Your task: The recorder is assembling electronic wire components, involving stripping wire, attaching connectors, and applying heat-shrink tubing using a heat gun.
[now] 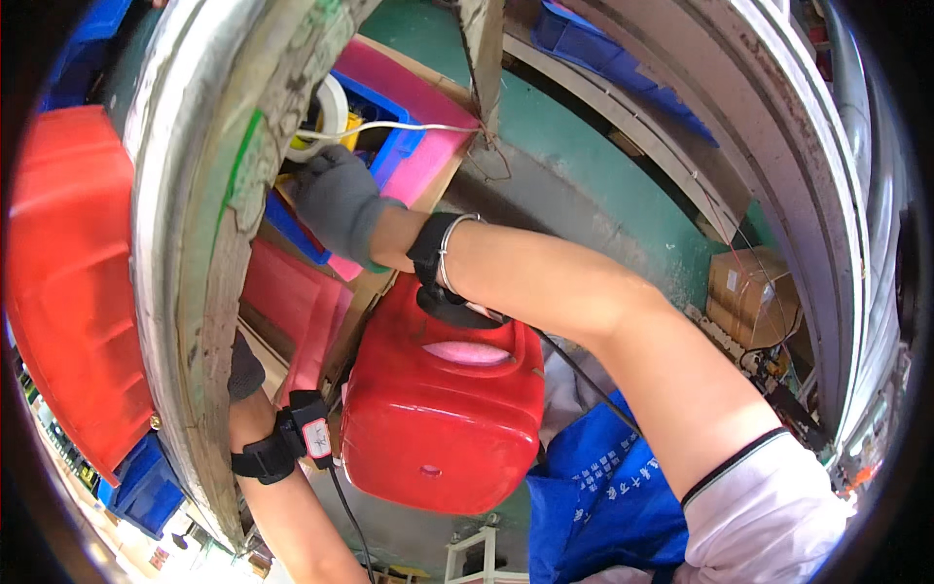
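My right hand [339, 201], in a grey glove, reaches under the worn edge of a bench to a blue bin [399, 156]. Its fingers are curled, and whatever they may hold is hidden. A roll of tape [332, 105] with a pale rim lies in the bin just beyond the knuckles, with something yellow beside it. A white cord [418, 126] runs across the bin near the hand. My left hand [245, 368], also in a grey glove, is mostly behind the bench edge [209, 282], so its fingers do not show. Pink sheets [292, 302] lie between the two hands.
A red plastic stool [443, 419] stands below my right forearm. The metal-rimmed bench edge curves down the left, with a red bin [73, 282] beyond it. A blue cloth [608, 487] hangs at the lower right. A cardboard box [749, 297] sits at the right.
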The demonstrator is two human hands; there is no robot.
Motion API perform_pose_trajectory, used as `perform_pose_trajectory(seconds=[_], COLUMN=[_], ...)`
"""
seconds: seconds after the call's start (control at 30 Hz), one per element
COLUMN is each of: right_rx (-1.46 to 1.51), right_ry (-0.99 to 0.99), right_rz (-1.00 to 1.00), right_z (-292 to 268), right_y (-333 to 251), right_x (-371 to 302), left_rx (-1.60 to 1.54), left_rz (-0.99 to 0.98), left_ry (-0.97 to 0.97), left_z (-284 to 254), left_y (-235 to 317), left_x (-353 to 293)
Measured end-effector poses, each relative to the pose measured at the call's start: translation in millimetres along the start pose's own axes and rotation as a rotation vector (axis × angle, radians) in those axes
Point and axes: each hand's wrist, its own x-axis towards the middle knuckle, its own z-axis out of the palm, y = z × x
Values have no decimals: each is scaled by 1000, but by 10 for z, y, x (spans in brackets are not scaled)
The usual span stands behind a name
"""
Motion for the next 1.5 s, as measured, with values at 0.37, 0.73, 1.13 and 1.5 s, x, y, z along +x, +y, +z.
perform_pose_trajectory(seconds=[0.37, 0.73, 1.13, 1.5], right_rx=[134, 227, 532, 952], right_ry=[-90, 476, 256, 209], right_rz=[-276, -623, -709, 372], right_z=[-256, 23, -1213, -2783], right_y=[-384, -322, 259, 30], right_x=[546, 312, -1024, -2863], left_rx=[187, 302, 335, -58], left_rz=[-5, -11, 81, -1], left_ry=[41, 36, 44, -191], left_z=[129, 335, 813, 869], left_y=[258, 326, 635, 1318], left_x=[78, 125, 382, 333])
